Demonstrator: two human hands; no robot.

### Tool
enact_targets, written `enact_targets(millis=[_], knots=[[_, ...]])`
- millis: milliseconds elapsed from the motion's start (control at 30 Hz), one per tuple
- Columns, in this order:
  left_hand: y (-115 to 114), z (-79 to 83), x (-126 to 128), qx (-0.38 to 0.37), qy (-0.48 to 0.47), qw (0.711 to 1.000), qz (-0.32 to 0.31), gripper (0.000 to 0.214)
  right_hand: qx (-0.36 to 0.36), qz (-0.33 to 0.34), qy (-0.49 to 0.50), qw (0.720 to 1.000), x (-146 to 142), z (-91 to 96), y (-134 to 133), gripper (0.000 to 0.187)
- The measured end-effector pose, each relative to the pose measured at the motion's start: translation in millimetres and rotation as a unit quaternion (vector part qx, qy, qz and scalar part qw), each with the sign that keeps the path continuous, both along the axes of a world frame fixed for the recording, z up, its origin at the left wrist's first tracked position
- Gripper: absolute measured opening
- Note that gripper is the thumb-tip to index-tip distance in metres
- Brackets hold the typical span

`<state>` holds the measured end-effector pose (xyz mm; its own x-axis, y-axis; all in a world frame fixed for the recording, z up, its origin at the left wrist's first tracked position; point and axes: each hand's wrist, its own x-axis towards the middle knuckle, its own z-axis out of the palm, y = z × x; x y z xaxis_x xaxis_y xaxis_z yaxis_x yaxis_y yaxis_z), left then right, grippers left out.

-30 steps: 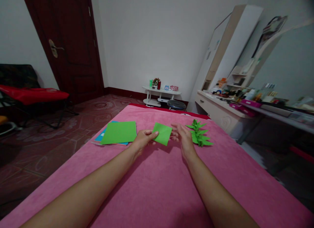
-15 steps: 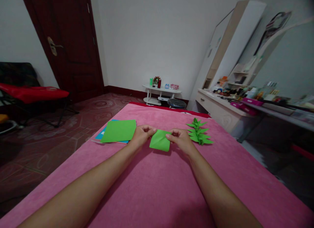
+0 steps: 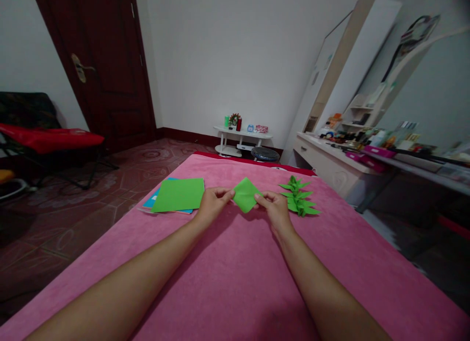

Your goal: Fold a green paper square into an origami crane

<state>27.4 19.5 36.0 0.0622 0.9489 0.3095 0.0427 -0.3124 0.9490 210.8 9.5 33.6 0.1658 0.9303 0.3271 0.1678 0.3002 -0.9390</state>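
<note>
A small green paper square [image 3: 245, 194] is held up like a diamond above the pink cloth [image 3: 235, 282]. My left hand [image 3: 212, 204] pinches its left corner and my right hand [image 3: 273, 207] pinches its right corner. A stack of green and blue paper sheets [image 3: 177, 195] lies left of my left hand. Several folded green paper figures [image 3: 298, 198] lie just right of my right hand.
A white low table [image 3: 242, 138] with small items and a dark stool [image 3: 265, 155] stand beyond the cloth's far edge. A cluttered desk [image 3: 352, 157] runs along the right. A red chair [image 3: 47, 140] and a dark door [image 3: 106, 62] are at the left.
The green square was held flat by both hands, then turned and lifted so one corner points up. Both hands kept their grip on it.
</note>
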Motion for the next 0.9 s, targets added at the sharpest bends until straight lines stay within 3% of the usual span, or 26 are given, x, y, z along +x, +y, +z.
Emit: enact_targets(millis=[100, 167, 233, 333, 533, 700, 767, 833, 900], knots=[[-4, 3.6, -3, 0.078, 0.064, 0.994, 0.039, 0.020, 0.063, -0.047, -0.076, 0.994, -4, 8.2, -6, 0.023], [-9, 7.7, -5, 0.156, 0.138, 0.977, 0.053, 0.017, 0.171, -0.105, -0.226, 0.953, -8, 18.3, -14, 0.039], [-16, 11.6, -4, 0.220, 0.204, 0.953, 0.053, 0.015, 0.231, -0.092, -0.339, 0.907, -13, 28.5, -22, 0.037], [-24, 15.6, -2, 0.272, 0.268, 0.924, 0.034, 0.018, 0.256, -0.058, -0.424, 0.867, -19, 38.3, -32, 0.015], [-28, 18.3, 0, 0.292, 0.317, 0.902, 0.015, 0.022, 0.242, -0.029, -0.478, 0.844, -20, 41.7, -34, 0.012], [-24, 23.0, -3, 0.255, 0.291, 0.922, 0.010, 0.017, 0.241, -0.044, -0.453, 0.857, 7, 40.1, -19, 0.013], [-20, 24.0, -4, 0.224, 0.244, 0.943, 0.012, 0.014, 0.222, -0.067, -0.396, 0.888, 25, 36.7, -10, 0.012], [-15, 23.6, -4, 0.164, 0.163, 0.973, 0.018, 0.013, 0.178, -0.105, -0.272, 0.940, 41, 31.5, -2, 0.011], [-9, 21.9, -2, 0.057, 0.031, 0.998, 0.022, 0.014, 0.155, -0.111, -0.230, 0.954, 47, 25.6, 3, 0.012]])
